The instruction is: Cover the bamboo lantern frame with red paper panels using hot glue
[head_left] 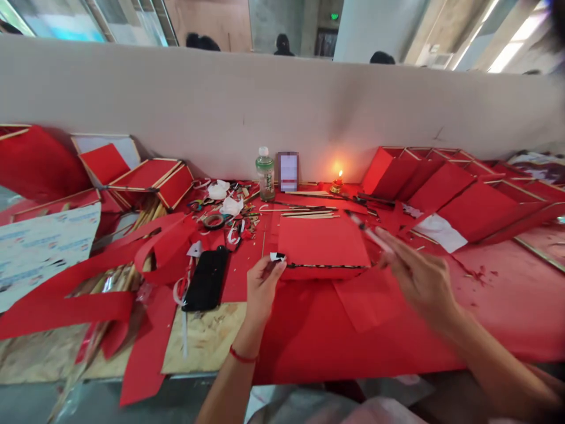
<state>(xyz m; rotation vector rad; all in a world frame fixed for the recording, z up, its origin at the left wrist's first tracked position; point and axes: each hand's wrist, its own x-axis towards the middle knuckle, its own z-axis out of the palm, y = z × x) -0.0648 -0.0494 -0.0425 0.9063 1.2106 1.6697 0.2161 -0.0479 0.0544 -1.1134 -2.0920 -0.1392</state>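
A red panel [324, 240] lies in front of me, with a thin stick [326, 267] marked with dark patches along its near edge. At its near left corner, my left hand [261, 285] is closed in a pinch on a small black-and-white piece [277, 257]. My right hand [417, 274] is raised to the right of the panel, its fingers closed round a thin stick-like tool [366, 229] with a dark tip pointing up and left. Blur hides what kind of tool it is. Several thin wooden sticks [309, 214] rest along the panel's far edge.
A lit candle [336, 184], a phone [288, 172] and a bottle [266, 175] stand by the partition [282, 106]. Red boxes with stick frames [459, 182] fill the right back; another [150, 176] is at left. A black phone [205, 280], tape roll [213, 221] and red strips [88, 306] lie left.
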